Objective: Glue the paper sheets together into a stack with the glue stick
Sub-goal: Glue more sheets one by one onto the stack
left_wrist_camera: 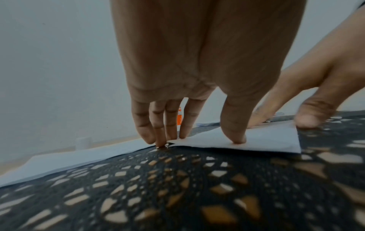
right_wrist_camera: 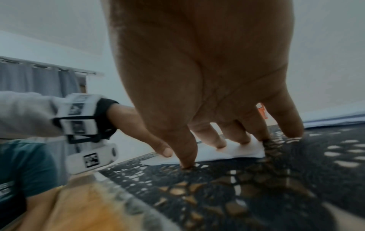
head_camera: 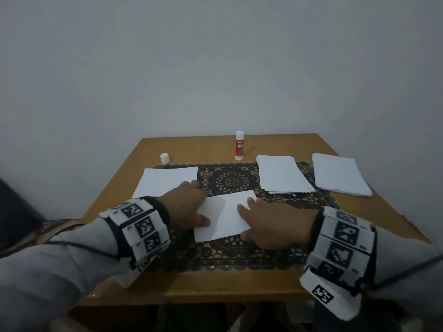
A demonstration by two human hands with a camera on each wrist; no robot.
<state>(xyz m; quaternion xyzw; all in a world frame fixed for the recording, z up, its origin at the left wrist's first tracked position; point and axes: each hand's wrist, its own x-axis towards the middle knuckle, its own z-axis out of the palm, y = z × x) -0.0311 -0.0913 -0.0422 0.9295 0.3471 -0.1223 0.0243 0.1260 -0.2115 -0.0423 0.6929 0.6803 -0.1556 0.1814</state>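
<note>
A single white sheet (head_camera: 224,216) lies slightly askew on the black lace mat (head_camera: 231,180) in front of me. My left hand (head_camera: 200,202) rests at its left edge, thumb (left_wrist_camera: 237,137) pressing the paper and the other fingers (left_wrist_camera: 158,137) touching down at its far corner. My right hand (head_camera: 254,221) lies flat on the right side with straight fingers (right_wrist_camera: 221,140) on the sheet and the thumb on the mat at the near edge. The red-and-white glue stick (head_camera: 239,146) stands upright at the table's back. A small white cap (head_camera: 165,158) stands apart to its left.
A paper pile (head_camera: 167,180) lies at the left of the mat. Two thicker paper stacks (head_camera: 282,173) (head_camera: 340,174) sit at the right. The wooden table (head_camera: 191,149) stands against a plain wall. Something dark is at the far left, beside the table.
</note>
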